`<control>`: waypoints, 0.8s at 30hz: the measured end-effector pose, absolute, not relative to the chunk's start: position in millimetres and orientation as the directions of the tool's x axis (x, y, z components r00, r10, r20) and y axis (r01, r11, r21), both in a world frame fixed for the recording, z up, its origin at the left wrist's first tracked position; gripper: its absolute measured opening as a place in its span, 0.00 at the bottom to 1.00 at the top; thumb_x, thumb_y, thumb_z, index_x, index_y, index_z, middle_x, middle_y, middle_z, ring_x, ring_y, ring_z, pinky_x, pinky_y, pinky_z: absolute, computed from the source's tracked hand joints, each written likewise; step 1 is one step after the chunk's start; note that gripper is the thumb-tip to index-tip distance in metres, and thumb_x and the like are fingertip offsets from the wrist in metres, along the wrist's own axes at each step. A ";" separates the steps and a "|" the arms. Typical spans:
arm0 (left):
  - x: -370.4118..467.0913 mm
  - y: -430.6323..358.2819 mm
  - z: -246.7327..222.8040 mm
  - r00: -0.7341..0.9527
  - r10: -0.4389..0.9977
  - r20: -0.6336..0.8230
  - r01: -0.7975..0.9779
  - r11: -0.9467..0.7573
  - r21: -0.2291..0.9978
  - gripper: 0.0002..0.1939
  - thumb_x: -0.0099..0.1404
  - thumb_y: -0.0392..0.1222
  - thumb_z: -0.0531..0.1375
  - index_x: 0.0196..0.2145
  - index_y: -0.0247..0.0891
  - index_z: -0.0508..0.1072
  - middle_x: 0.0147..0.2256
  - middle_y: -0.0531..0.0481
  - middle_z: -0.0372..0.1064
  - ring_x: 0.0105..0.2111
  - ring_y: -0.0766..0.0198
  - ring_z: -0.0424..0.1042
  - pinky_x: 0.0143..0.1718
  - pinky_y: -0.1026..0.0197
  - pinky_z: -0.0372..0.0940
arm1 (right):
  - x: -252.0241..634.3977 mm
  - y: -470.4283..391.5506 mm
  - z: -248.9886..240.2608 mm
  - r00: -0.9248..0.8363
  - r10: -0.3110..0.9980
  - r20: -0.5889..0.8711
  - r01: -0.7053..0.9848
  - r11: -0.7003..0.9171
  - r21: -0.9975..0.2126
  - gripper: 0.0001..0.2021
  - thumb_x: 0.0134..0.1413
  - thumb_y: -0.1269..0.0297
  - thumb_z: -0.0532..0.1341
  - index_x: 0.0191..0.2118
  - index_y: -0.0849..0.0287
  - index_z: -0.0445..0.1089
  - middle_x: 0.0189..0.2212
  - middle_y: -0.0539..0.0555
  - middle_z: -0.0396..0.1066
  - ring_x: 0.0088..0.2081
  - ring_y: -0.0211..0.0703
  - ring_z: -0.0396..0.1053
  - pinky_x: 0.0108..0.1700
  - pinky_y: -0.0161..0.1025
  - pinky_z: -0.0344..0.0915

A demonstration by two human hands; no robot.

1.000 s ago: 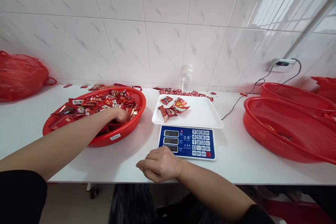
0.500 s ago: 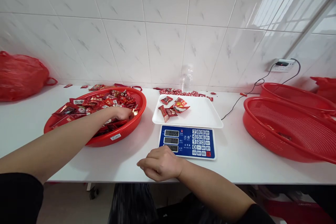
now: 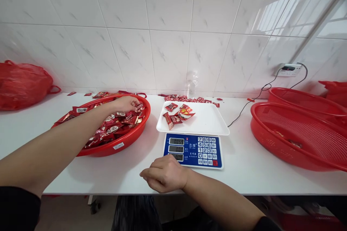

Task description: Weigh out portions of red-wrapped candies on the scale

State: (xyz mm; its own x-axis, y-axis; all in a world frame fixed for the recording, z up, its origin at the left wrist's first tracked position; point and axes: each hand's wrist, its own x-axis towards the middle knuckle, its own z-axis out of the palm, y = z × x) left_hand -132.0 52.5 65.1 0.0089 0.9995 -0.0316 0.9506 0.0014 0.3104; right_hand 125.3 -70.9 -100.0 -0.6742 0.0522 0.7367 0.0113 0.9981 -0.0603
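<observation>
Left hand (image 3: 127,104) is at the snack packets (image 3: 112,129) in the basket (image 3: 132,135), can't tell if its grip's got one, forearm (image 3: 73,132) blocking some. Right hand (image 3: 166,173) is curled together, partly hiding the scale (image 3: 193,153); more baskets (image 3: 273,148) sit off right.

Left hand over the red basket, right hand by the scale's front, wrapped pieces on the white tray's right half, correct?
No: the head view shows the wrapped pieces on the left half of the white tray. The left hand and right hand are as you say.
</observation>
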 end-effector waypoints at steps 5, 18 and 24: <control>-111.8 66.3 76.3 -0.042 0.994 0.097 0.957 0.012 0.290 0.12 0.50 0.43 0.60 0.35 0.41 0.75 0.33 0.53 0.76 0.34 0.59 0.72 0.34 0.65 0.63 | 125.2 -70.3 -98.4 -0.686 0.057 0.725 0.023 0.998 -0.057 0.10 0.57 0.67 0.53 0.42 0.59 0.68 0.22 0.47 0.71 0.25 0.35 0.69 0.26 0.33 0.62; -5.8 83.7 49.2 0.118 0.980 0.158 0.847 -0.182 0.500 0.21 0.65 0.47 0.54 0.54 0.38 0.66 0.51 0.43 0.71 0.48 0.56 0.71 0.49 0.55 0.65 | 124.5 -70.1 -96.2 -0.683 0.047 0.729 0.012 0.998 -0.054 0.10 0.56 0.67 0.53 0.42 0.59 0.67 0.23 0.47 0.70 0.25 0.36 0.70 0.25 0.33 0.62; 18.5 82.9 17.9 0.256 0.960 0.116 0.876 -0.281 0.391 0.34 0.64 0.62 0.49 0.61 0.40 0.59 0.66 0.40 0.48 0.66 0.49 0.44 0.62 0.48 0.45 | 124.2 -70.8 -95.3 -0.682 0.050 0.730 0.014 0.998 -0.055 0.10 0.57 0.66 0.52 0.41 0.59 0.67 0.22 0.48 0.70 0.24 0.36 0.69 0.25 0.33 0.61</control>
